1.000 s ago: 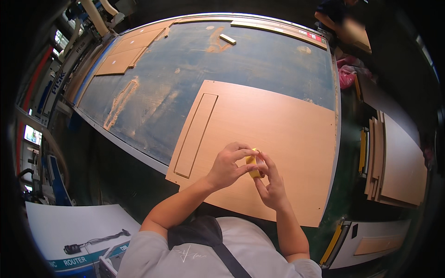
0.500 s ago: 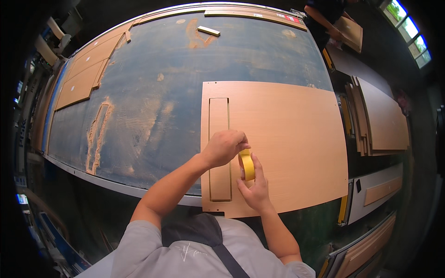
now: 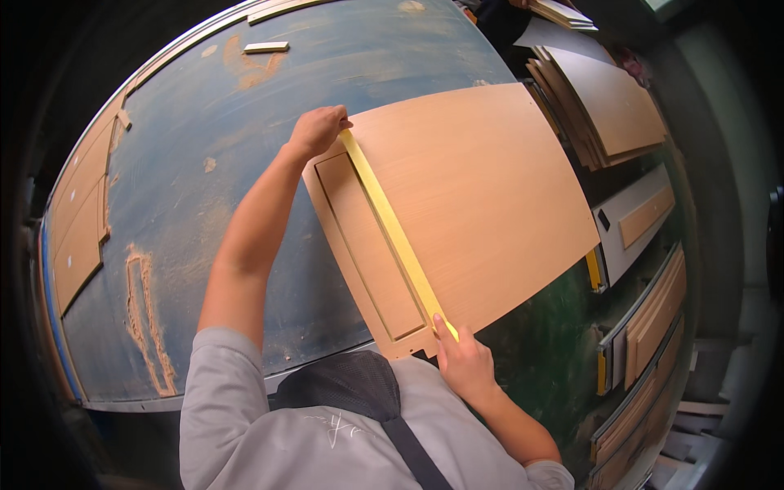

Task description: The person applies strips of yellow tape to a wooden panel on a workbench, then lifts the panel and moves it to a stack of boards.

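Yellow tape (image 3: 389, 224) runs in 1 straight strip over the wood-coloured panel (image 3: 482, 188), just beside a long side of its grooved rectangle (image 3: 367, 245). From where I stand, the left hand (image 3: 318, 132) pinches the far end by the panel's far edge, fingers pressed together; the right hand (image 3: 468, 361) grips the near end, thumb uppermost (whether the strip touches the panel, I can't tell). Beneath it all lies a dusty blue table (image 3: 188, 204).
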### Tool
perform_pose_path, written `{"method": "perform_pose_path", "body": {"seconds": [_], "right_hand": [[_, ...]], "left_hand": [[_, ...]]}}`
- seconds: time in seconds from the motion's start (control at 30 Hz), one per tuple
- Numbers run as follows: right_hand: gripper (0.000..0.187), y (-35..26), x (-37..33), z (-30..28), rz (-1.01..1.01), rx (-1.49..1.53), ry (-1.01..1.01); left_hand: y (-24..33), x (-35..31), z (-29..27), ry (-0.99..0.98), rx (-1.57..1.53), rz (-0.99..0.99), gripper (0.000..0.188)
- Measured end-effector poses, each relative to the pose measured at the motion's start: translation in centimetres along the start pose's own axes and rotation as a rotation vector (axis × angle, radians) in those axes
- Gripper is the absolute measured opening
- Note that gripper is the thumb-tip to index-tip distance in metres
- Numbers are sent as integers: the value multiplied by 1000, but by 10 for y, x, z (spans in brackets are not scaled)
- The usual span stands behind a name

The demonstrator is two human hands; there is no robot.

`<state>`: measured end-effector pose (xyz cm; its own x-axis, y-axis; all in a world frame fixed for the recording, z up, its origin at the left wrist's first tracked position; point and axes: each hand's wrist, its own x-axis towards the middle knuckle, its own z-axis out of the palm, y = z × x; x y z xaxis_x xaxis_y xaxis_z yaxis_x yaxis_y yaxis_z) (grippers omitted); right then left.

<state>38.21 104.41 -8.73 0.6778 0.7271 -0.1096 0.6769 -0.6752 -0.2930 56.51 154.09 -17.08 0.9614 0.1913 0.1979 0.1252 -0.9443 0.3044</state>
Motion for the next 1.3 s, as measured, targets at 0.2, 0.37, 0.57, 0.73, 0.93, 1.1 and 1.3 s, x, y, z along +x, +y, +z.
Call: {"method": "perform_pose_path", "body": {"seconds": [0.2,0.37,0.57,0.73,0.93,1.1,1.3], "right_hand": [[67,-21,-4,-5,48,-158,-254],[59,-34,21,1,108,-252,-435],[52,-38,37,5,111,-327,-527],[51,-32,40,2,99,-274,-533],[47,-30,43,2,133,-154,-509],[40,-25,47,-18,184,160,-486],[36,-4,49,-13,432,382,-509]], "left_hand": [[-19,2,39,174,45,255,17],[-16,-2,30,110,21,208,18],[-14,-11,15,97,-68,-100,29],[-11,-27,10,180,-150,53,44],[-10,-57,16,-225,73,157,79],[14,-78,17,-280,269,227,88],[148,-203,18,-469,-207,681,110]]}}
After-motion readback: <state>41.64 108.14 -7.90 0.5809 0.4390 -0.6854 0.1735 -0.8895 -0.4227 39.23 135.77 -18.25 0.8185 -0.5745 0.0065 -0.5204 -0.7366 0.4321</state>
